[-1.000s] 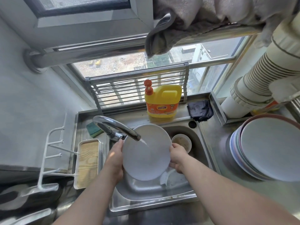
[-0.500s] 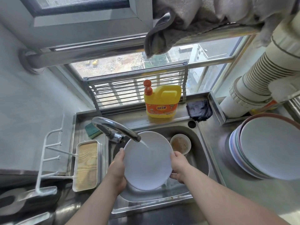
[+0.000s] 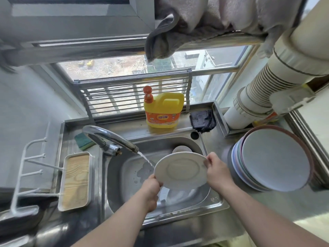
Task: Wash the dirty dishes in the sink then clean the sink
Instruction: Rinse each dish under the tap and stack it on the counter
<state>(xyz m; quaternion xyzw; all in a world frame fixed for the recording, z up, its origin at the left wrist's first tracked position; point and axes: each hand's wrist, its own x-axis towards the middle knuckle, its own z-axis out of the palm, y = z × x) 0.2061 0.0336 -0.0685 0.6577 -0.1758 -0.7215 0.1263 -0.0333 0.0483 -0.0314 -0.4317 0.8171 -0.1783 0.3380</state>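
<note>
A white plate (image 3: 180, 171) is held over the steel sink (image 3: 124, 177), its underside with the foot ring turned up toward the camera. Its lower left rim is gripped by the left hand (image 3: 151, 190), fingers curled under the edge, and its right rim is pinched by the right hand (image 3: 216, 171) between thumb and fingers. A stream of water (image 3: 146, 158) is poured from the chrome faucet (image 3: 108, 138) and is seen falling just beside the plate's left edge; whether the plate is struck cannot be told. A small bowl (image 3: 181, 148) is partly hidden behind the plate at the back of the basin, and more white dishes (image 3: 179, 194) are glimpsed beneath it, blurred. A yellow detergent jug (image 3: 163, 111) with an orange pump is set on the ledge behind the sink, with a dark cloth (image 3: 203, 120) to its right. A green and yellow sponge (image 3: 83, 141) is laid left of the faucet. A stack of plates (image 3: 274, 159) is kept on the counter to the right.
</note>
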